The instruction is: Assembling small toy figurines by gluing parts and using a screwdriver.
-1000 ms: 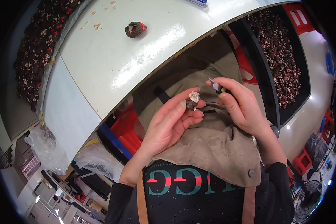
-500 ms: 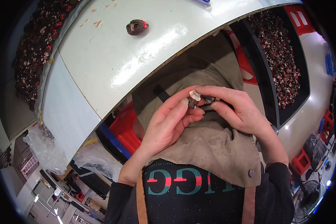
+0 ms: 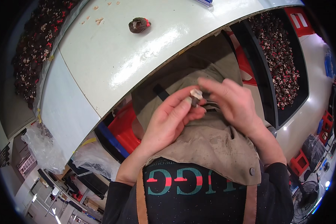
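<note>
My left hand (image 3: 168,121) pinches a small dark-brown and cream moulded piece (image 3: 195,95) between thumb and fingers, above my lap. The piece looks like a small doll head, but its detail is too small to be sure. Close beside it on the right, my right hand (image 3: 233,106) is smeared by motion. Whether its fingers hold anything cannot be made out. On the table lies a rounded dark-brown hollow piece (image 3: 137,25) with a red bow at one end, apart from both hands.
The white table (image 3: 100,63) carries several cream scraps (image 3: 98,21) and a blue object (image 3: 204,2) at its far side. A heap of dark-brown, cream and red pieces (image 3: 33,48) lies far left. Similar pieces fill a black crate (image 3: 306,89) at right. A brown apron (image 3: 209,145) covers my lap.
My right hand has drawn back a little from the piece in my left hand. The dark part that was between its fingers no longer shows clearly. My left hand keeps its hold.
</note>
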`<move>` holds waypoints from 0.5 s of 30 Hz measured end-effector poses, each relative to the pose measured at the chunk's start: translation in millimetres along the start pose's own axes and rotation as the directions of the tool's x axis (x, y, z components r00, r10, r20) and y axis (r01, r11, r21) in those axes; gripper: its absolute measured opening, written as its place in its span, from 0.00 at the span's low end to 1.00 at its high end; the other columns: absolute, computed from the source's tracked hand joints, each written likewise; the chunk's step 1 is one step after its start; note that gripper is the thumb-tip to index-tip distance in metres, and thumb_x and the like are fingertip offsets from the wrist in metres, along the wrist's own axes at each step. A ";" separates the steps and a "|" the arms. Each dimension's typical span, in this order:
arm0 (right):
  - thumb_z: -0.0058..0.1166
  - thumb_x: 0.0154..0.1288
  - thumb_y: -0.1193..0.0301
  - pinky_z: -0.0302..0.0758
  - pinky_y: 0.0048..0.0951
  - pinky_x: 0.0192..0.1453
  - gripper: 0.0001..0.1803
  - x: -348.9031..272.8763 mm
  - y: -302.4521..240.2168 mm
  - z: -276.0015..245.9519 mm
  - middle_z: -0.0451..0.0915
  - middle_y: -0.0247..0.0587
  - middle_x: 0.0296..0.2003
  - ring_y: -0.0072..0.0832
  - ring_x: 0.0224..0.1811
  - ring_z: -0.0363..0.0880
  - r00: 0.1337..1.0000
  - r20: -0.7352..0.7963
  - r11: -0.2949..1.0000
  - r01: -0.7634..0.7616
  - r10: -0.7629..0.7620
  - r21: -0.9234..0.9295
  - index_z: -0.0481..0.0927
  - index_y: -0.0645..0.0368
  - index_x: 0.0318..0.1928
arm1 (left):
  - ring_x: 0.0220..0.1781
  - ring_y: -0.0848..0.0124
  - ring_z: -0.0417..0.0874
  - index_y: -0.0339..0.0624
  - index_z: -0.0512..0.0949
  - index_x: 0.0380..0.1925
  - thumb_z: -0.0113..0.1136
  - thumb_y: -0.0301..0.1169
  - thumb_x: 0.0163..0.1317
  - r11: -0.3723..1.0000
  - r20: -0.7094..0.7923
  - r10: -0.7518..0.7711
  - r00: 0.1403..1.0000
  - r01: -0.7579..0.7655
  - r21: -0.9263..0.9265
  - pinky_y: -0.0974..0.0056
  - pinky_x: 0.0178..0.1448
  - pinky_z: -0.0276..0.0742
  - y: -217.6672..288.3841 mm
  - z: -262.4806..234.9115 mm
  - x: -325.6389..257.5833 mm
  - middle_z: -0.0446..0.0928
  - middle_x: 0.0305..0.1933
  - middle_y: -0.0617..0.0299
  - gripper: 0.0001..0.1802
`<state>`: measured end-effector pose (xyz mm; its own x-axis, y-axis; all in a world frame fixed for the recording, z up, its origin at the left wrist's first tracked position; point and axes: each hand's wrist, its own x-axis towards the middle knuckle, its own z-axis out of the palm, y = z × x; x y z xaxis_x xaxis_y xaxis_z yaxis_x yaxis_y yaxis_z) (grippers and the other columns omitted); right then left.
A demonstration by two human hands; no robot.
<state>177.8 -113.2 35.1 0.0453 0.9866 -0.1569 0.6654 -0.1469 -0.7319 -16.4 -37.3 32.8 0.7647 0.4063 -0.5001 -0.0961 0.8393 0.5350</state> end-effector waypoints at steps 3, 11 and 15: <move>0.43 0.69 0.78 0.71 0.25 0.55 0.16 11.7 23.5 -5.9 0.78 0.44 0.51 0.28 0.50 0.77 0.953 -0.301 0.978 0.050 0.014 0.203 0.74 0.63 0.56 | 0.51 0.73 0.76 0.36 0.62 0.63 0.44 0.34 0.72 0.999 0.007 -0.015 1.000 0.015 0.045 0.67 0.58 0.72 0.2 0.1 -3.8 0.72 0.54 0.56 0.23; 0.46 0.60 0.79 0.71 0.21 0.37 0.21 1.4 -4.9 -28.9 0.80 0.39 0.37 0.21 0.32 0.76 0.992 0.125 0.925 -0.023 -0.027 0.379 0.74 0.63 0.56 | 0.49 0.76 0.76 0.38 0.64 0.62 0.47 0.35 0.71 0.999 -0.012 -0.015 1.000 0.015 0.038 0.70 0.57 0.72 -0.4 -2.7 -5.5 0.74 0.52 0.60 0.23; 0.50 0.61 0.76 0.74 0.27 0.48 0.21 3.2 -4.6 -24.2 0.81 0.45 0.45 0.32 0.44 0.81 0.982 0.159 0.910 0.029 -0.103 0.413 0.74 0.62 0.56 | 0.49 0.77 0.76 0.38 0.64 0.62 0.47 0.36 0.71 0.999 -0.001 -0.036 0.999 0.036 0.018 0.70 0.56 0.72 0.6 -4.7 -6.6 0.74 0.51 0.60 0.23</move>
<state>192.9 -107.7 54.1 -0.1428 0.9725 -0.1838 0.2988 -0.1347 -0.9448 -24.5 -37.7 33.2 0.7668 0.3764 -0.5200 -0.0573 0.8469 0.5287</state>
